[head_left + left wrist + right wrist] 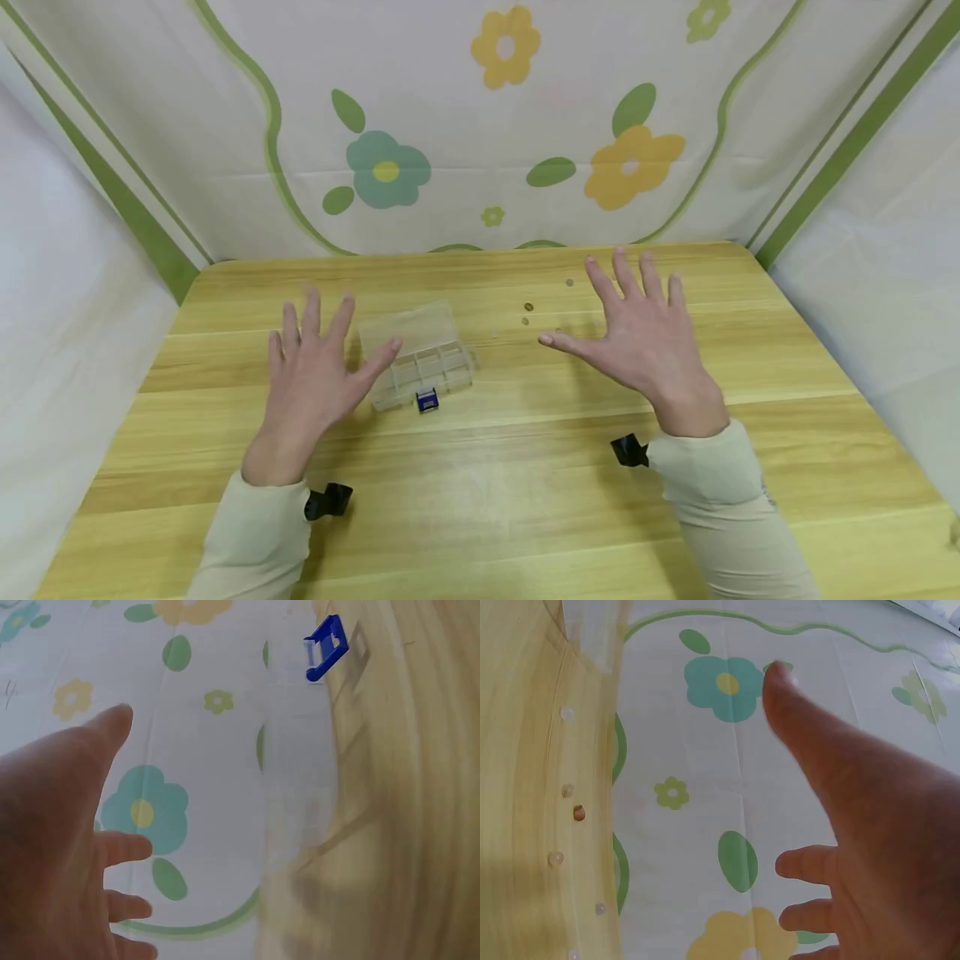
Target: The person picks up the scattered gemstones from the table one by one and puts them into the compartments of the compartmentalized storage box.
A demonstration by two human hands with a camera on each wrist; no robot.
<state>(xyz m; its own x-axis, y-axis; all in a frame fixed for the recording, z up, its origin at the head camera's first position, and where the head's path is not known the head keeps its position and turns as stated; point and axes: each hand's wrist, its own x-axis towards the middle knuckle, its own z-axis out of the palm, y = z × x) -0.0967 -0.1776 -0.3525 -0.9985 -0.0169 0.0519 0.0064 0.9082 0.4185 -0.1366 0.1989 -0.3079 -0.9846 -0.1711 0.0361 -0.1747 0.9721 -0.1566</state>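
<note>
My left hand is held over the table with fingers spread, holding nothing. Beside its thumb lies a clear plastic compartment box, its transparent lid folded back away from me. A blue latch sits at the box's front edge; it also shows in the left wrist view. On the right, my right hand hovers with fingers spread and nothing in it. Left of its fingers, several small beads lie scattered, among them a brown bead and a greyish bead; the right wrist view shows them in a loose row.
The wooden table reaches back to a white curtain printed with flowers and green lines. White cloth also hangs at both sides. A black wrist mount is on the left sleeve and a second mount on the right.
</note>
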